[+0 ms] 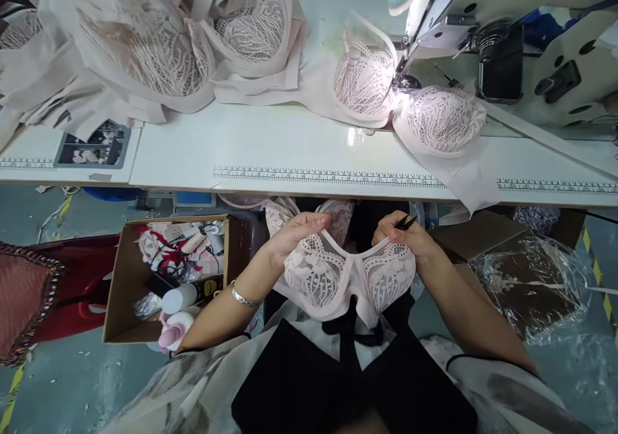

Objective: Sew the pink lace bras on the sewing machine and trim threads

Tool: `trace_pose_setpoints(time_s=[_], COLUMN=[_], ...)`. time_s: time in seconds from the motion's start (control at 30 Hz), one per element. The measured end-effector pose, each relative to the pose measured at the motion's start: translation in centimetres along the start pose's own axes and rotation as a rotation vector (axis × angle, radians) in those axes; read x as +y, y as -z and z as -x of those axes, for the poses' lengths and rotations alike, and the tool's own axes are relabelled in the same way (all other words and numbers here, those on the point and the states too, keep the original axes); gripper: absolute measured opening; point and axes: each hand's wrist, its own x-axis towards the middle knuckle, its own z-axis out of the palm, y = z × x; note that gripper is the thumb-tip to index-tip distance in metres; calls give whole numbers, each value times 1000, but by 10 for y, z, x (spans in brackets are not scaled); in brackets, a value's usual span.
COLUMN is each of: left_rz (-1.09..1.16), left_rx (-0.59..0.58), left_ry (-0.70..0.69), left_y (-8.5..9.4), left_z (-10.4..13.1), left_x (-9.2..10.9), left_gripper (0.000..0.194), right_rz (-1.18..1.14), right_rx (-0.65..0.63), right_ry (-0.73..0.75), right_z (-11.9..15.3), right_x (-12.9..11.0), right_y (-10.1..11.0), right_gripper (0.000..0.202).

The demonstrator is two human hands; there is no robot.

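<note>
A pale pink lace bra is stretched between my two hands above my lap, below the table's front edge. My left hand is closed on its upper left edge. At its upper right edge, my right hand is closed on the fabric, with small dark snips also held in the fingers. Another lace bra lies under the lit needle area of the sewing machine. More lace behind my left hand is partly hidden.
Several bras are heaped at the table's back left, near a grey parts tray. A cardboard box of bottles stands left. Clear plastic wrap lies right, and a red seat is far left.
</note>
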Motion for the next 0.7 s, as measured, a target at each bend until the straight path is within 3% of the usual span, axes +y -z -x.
trace_pose_setpoints(time_s=[0.33,0.4,0.57,0.7], left_rz=[61,55,-24,-183], left_rx=[6,-2,-97,-74], left_ry=[-31,-36,-38,-151], left_y=[-1,-4,-16,-23], left_z=[2,1,-14,-24], left_x=[-3,-2,4,17], left_gripper=[61,63,61,50], right_rz=[94,195,744,771], right_rx=[-86,-127,-300,-432], right_ry=[25,26,-11,54], right_z=[0,-2,-8,5], right_x=[-1,-10,-41,-61], right_y=[14,17,4,-8], right_gripper=[65,62,54,26])
